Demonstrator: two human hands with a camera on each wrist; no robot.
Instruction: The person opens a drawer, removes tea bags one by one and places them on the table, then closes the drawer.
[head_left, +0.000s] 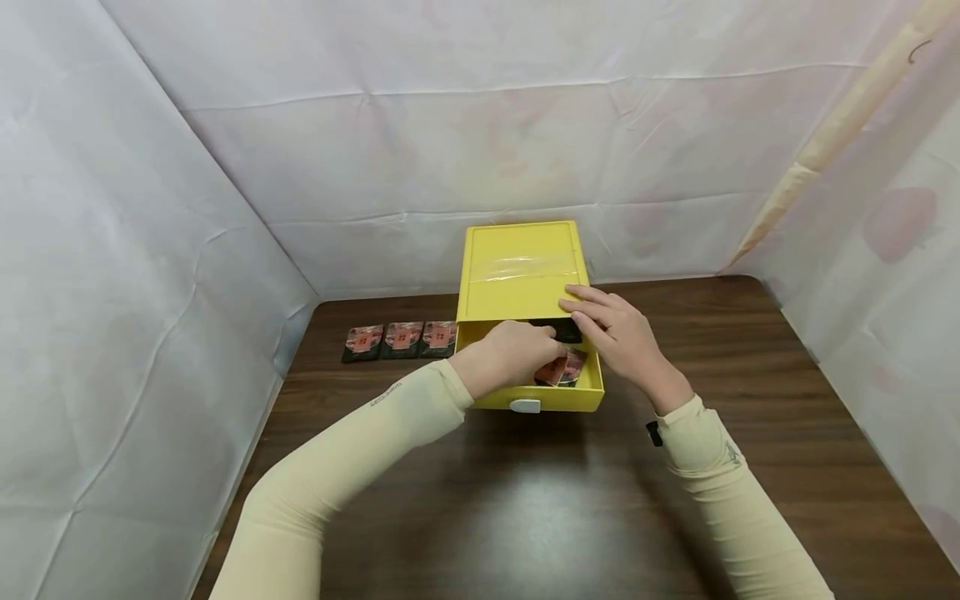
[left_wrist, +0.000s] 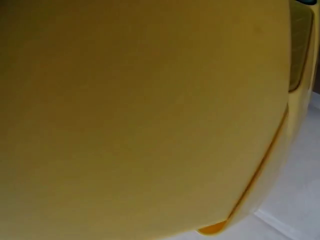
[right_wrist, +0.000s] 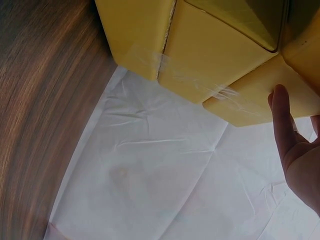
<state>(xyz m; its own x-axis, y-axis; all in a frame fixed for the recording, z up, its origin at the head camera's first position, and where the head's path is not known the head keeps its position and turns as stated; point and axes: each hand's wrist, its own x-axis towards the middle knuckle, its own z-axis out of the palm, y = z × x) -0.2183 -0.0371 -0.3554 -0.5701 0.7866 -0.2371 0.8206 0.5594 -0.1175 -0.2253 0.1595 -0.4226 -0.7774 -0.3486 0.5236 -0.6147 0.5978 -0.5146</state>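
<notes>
Where a brown table (head_left: pixel 525 533) spreads, we see a yellow box (head_left: pixel 521 250) with its drawer (head_left: pixel 570 402) pulled out. The right hand (head_left: pixel 618 329) rests, fingers extended, at the box's right edge; the left hand (head_left: pixel 517 354) reaches into the drawer, but we cannot tell its grip. Packets (head_left: pixel 573 367) lie inside; three others (head_left: pixel 402 337) lie left of the box.

Head: above both grips (head_left: pixel 517 354) (head_left: pixel 618 337), facing down.
Left wrist: point-blank on box (head_left: pixel 525 296)!
Right wrist: close, box shared with head.
</notes>
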